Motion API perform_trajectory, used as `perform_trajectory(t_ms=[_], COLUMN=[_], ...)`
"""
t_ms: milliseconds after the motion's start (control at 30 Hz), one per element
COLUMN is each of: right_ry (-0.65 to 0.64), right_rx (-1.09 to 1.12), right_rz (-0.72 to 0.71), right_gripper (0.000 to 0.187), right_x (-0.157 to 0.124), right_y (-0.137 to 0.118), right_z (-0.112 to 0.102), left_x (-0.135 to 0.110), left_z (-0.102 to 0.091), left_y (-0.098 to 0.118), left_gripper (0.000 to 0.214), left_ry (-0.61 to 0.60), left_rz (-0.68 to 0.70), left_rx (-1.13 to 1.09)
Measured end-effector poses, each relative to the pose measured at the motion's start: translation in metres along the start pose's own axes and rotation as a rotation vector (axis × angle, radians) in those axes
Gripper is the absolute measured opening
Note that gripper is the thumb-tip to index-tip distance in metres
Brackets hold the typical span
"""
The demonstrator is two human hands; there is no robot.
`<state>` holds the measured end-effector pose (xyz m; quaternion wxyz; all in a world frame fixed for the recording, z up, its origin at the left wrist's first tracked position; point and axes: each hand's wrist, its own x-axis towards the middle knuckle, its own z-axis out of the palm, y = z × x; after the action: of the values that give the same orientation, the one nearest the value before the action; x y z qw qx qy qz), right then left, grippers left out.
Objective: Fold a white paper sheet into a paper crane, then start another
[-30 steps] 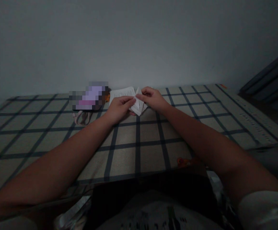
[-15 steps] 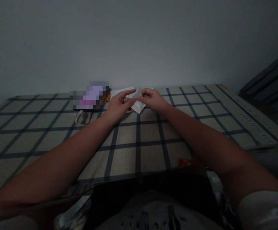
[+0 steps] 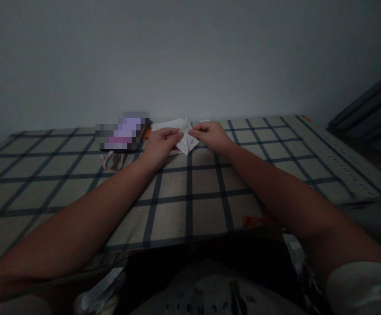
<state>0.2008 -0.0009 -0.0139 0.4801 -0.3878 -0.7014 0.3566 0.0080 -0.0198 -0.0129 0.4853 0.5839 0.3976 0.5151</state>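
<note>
Both my arms reach forward over a checked cloth (image 3: 190,197). A small folded piece of white paper (image 3: 187,141) sits between my hands near the far wall. My left hand (image 3: 160,146) pinches its left side with curled fingers. On the paper's right side, my right hand (image 3: 211,134) is closed in a pinch as well. The paper stands up a little, with a point at the top. Behind it lies a flat white printed sheet (image 3: 169,126), partly hidden by my left hand.
A blurred purple object (image 3: 122,131) lies left of the paper, by the wall, with a pale strap or cord (image 3: 111,161) in front of it. A dark slatted panel (image 3: 371,109) stands at the far right. The room is dim.
My left fingers, stretched out half a second ago, have curled back onto the paper. The paper has shifted slightly and its shape has changed between my hands.
</note>
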Motion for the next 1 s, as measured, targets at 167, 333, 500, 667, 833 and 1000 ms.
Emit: perform_trajectory(t_ms=[167,333,500,667,833,1000], right_ry=[0.002,-0.028,-0.006,-0.044,-0.026,0.002], right_rx=[0.034,0.127,0.049,0.082,0.096,-0.042], right_rz=[-0.018,0.004,0.003,0.021,0.019,-0.092], right_gripper=[0.028,0.024,0.027,0.027,0.030,0.030], right_x=[-0.0004,-0.0008,-0.0001,-0.0006,-0.0008,-0.0009], right_y=[-0.0040,-0.0026,0.0030,0.0029,0.0005,-0.0004], right_z=[0.0022,0.0040,0.0019,0.0018,0.0008,-0.0016], left_x=[0.0014,0.0018,-0.0001,-0.0004,-0.0016,0.0005], left_z=[-0.0005,-0.0001,0.0017,0.0005,-0.0003,-0.0025], left_y=[-0.0016,-0.0002,0.0022,0.0022,0.0014,-0.0039], left_gripper=[0.034,0.033,0.037,0.038,0.035,0.032], left_ry=[-0.003,-0.002,-0.032,-0.034,-0.045,-0.063], left_rz=[0.007,0.018,-0.027,-0.025,-0.064,-0.023], left_rx=[-0.050,-0.062,-0.017,0.039,0.065,0.153])
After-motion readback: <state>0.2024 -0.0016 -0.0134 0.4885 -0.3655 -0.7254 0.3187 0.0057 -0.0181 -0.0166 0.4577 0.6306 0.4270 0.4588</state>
